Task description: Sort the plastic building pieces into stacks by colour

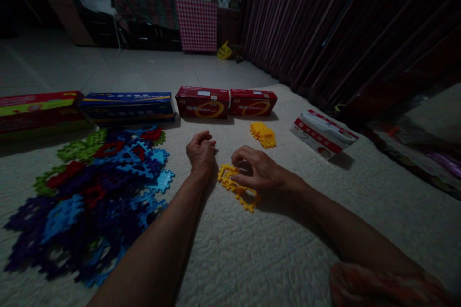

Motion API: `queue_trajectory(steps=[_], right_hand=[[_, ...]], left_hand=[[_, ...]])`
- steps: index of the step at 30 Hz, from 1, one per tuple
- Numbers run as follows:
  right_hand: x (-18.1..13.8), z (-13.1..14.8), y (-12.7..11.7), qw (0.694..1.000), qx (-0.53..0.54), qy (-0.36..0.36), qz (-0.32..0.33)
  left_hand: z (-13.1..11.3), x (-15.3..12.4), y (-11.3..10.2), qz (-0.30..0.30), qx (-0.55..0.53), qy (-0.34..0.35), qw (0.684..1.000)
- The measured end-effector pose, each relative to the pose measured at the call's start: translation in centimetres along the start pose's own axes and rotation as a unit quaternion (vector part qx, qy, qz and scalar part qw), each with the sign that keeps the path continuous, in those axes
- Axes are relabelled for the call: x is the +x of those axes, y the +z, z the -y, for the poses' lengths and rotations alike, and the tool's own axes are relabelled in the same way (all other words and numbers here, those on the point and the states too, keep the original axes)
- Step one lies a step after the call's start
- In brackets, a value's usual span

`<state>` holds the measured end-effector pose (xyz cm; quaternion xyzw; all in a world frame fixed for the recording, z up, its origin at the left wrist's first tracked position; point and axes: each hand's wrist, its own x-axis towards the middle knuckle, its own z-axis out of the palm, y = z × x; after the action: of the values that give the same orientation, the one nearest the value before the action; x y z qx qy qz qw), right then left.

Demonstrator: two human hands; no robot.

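My right hand (261, 170) is over yellow notched building pieces (227, 175) on the quilted mat, thumb and fingers bent around the upper one. Another yellow piece (248, 197) with a large opening lies just below, against the first. My left hand (200, 151) rests on the mat to the left, fingers loosely curled inward, with nothing visible in it. A small stack of yellow pieces (262, 134) sits farther out, beyond my right hand. Left of my left forearm spreads a heap of blue, purple, red and green notched pieces (118, 177).
Along the far side stand a red and green box (39, 110), a blue box (127, 107) and two red boxes (202, 103). A white and red box (322, 134) stands at the right. Dark curtains (309, 19) hang behind it.
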<state>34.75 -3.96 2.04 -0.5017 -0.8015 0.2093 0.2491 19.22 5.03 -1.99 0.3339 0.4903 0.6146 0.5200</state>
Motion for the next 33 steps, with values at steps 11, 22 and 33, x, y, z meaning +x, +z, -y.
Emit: queue_trajectory(steps=[11,22,33], right_hand=[[0.3,1.6,2.1,0.998,-0.038,0.014,0.038],[-0.3,-4.2,-3.4,0.993,-0.112,0.023,-0.027],[-2.4,-9.7,-5.2,0.961,-0.216,-0.016,-0.171]], left_hand=[[0.1,0.3,0.1,0.0,-0.027,-0.02,0.999],[0.6,0.5,0.0,0.002,-0.018,-0.013,1.0],[0.9,0.6,-0.2,0.007,-0.003,0.002,1.0]])
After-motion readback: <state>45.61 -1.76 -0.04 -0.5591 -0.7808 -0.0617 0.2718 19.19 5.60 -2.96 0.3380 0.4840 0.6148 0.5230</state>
